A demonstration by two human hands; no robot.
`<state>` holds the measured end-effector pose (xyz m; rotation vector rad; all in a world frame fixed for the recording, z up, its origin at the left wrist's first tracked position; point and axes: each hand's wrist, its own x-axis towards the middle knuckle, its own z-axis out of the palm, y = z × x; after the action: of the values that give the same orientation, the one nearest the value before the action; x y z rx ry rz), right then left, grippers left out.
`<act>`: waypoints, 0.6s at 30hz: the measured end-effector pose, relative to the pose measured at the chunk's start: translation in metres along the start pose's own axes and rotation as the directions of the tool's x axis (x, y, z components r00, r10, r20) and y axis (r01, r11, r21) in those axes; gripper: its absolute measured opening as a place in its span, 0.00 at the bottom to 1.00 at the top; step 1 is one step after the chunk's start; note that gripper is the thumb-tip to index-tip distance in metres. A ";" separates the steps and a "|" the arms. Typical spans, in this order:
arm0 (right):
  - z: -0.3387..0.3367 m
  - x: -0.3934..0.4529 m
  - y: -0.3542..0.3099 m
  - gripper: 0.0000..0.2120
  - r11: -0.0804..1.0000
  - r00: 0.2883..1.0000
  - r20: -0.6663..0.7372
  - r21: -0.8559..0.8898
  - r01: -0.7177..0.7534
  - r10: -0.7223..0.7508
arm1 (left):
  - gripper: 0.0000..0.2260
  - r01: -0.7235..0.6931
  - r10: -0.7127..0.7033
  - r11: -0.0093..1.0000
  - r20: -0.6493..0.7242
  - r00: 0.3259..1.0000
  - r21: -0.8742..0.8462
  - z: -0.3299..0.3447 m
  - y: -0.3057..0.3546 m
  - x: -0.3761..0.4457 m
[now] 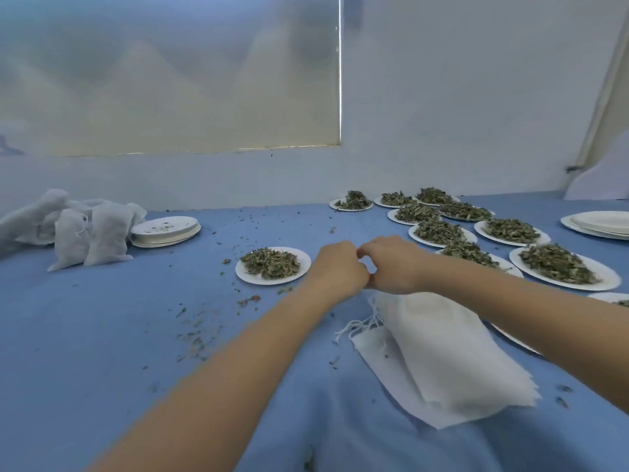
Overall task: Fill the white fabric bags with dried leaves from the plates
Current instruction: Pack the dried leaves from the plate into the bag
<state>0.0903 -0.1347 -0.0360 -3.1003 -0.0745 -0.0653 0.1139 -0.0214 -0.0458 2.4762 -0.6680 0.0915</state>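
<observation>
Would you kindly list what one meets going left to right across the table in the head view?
Filled bags → stack of used plates → single plate of leaves → left hand → right hand → group of leaf plates → stack of clean plates.

Surface: blue cloth [102,328], spread flat, wrinkled at the near edge.
Landmark: lone plate of dried leaves [273,265], mid-cloth.
Left of it, far: stack of emptied plates [165,230], then filled white bags [92,236] standing and heaped.
Right of it, toward the wall: cluster of leaf-laden plates [476,229]; beyond those, stack of clean plates [599,223].
Near side, right of it: pile of flat empty bags [439,356], drawstrings trailing left.
Around and nearer than it: scattered leaf crumbs [194,332].
</observation>
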 end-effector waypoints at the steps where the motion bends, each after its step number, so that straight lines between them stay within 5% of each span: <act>1: -0.001 -0.009 0.010 0.25 1.000 1.000 0.025 0.000 -0.002 0.002 | 0.10 -0.013 0.014 1.000 0.029 0.999 -0.008 0.007 0.004 -0.002; 10: 0.014 -0.045 0.070 0.29 0.994 0.992 0.118 -0.099 0.053 -0.041 | 0.23 -0.006 0.011 0.999 0.130 0.992 -0.044 0.061 -0.001 -0.008; 18: 0.024 -0.035 0.078 0.09 0.979 0.982 -0.146 0.152 0.138 -0.116 | 0.18 -0.045 0.040 0.991 -0.036 0.999 -0.127 0.068 -0.016 -0.010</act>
<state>0.0606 -0.2133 -0.0646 -2.9157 -0.2605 -0.2621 0.1080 -0.0421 -0.1130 2.3335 -0.6910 0.1029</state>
